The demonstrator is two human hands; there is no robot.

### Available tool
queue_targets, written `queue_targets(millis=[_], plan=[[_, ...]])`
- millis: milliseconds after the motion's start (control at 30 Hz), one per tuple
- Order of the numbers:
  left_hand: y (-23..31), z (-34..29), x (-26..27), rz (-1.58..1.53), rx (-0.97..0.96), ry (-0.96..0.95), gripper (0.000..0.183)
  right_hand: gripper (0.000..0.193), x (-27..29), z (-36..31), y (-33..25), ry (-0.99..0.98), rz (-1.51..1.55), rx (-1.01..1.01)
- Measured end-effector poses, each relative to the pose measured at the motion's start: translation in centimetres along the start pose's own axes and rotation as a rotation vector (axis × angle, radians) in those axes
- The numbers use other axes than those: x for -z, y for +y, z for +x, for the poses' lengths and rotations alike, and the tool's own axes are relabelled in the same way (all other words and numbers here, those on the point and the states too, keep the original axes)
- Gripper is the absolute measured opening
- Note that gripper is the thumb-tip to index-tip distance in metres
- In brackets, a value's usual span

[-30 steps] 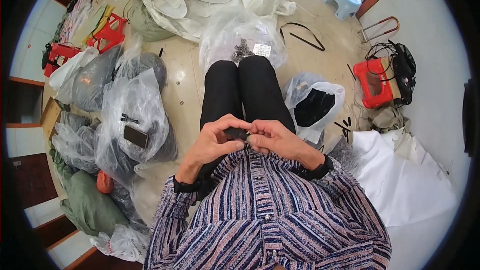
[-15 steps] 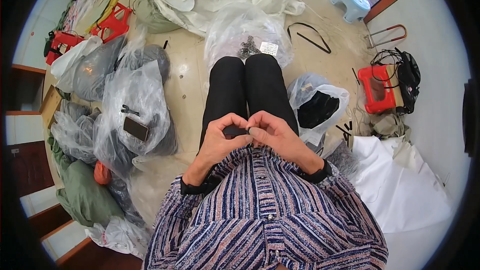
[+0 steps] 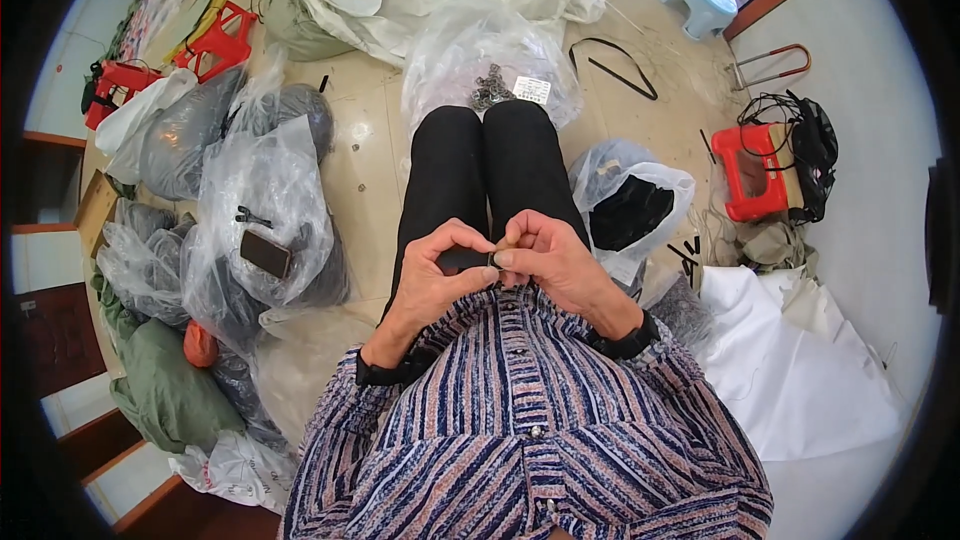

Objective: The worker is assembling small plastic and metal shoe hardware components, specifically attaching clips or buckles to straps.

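Above my lap, my left hand (image 3: 440, 265) and my right hand (image 3: 548, 262) meet fingertip to fingertip, both closed in a pinch. Between them is a short black strap (image 3: 462, 260), mostly covered by my fingers. The right thumb and forefinger press at its end; whether a small metal part sits there I cannot tell. Just beyond my knees lies a clear plastic bag (image 3: 430, 70) with a heap of small dark metal pieces (image 3: 491, 88) and a white label (image 3: 532, 90). Beside my right thigh stands an open white plastic bag (image 3: 681, 192) of black material (image 3: 632, 215).
Filled plastic bags (image 3: 255, 160) crowd the left, with a phone (image 3: 265, 254) and a black clip (image 3: 253, 217) on top. White cloth (image 3: 790, 370) and a red stool (image 3: 750, 175) are at right. A blue stool (image 3: 700, 2) and black strap loop (image 3: 625, 70) lie farther off.
My right fingers have shifted slightly, with the forefinger lifted and more opened at the strap's end. The left hand keeps its pinch. The whole view has moved a little.
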State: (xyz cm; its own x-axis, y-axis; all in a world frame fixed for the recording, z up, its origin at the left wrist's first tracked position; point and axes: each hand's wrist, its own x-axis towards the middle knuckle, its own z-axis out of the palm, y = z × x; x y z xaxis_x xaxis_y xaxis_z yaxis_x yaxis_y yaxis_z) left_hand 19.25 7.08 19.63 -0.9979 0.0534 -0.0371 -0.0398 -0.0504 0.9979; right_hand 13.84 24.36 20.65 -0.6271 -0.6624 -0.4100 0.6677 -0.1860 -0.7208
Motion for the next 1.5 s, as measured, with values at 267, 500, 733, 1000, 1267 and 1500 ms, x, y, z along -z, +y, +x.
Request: queue_targets(millis=[267, 500, 733, 1000, 1267, 1500], plan=[[0.4, 0.0, 0.2, 0.011, -0.021, -0.01, 0.02, 0.018, 0.1, 0.3, 0.0, 0.001, -0.157, -0.012], [0.9, 0.0, 0.9, 0.032, -0.126, -0.084, 0.019, 0.019, 0.2, 0.2, -0.3, -0.049, -0.388, -0.086], [-0.2, -1.4, 0.9, -0.225, -0.01, -0.12, 0.015, 0.022, 0.3, 0.5, -0.5, -0.168, -0.274, -0.346], [-0.4, -1.7, 0.5, -0.188, -0.002, -0.055, 0.018, 0.036, 0.9, 0.7, 1.9, -0.109, -0.166, -0.189], [-0.3, -1.4, 1.5, -0.307, 0.049, -0.062, 0.016, 0.031, 0.6, 0.6, 0.6, -0.174, -0.079, -0.247], [-0.8, -0.6, 0.4, 0.01, -0.201, -0.262, 0.018, 0.021, 3.0, -1.0, 1.2, -0.18, -0.407, -0.215]])
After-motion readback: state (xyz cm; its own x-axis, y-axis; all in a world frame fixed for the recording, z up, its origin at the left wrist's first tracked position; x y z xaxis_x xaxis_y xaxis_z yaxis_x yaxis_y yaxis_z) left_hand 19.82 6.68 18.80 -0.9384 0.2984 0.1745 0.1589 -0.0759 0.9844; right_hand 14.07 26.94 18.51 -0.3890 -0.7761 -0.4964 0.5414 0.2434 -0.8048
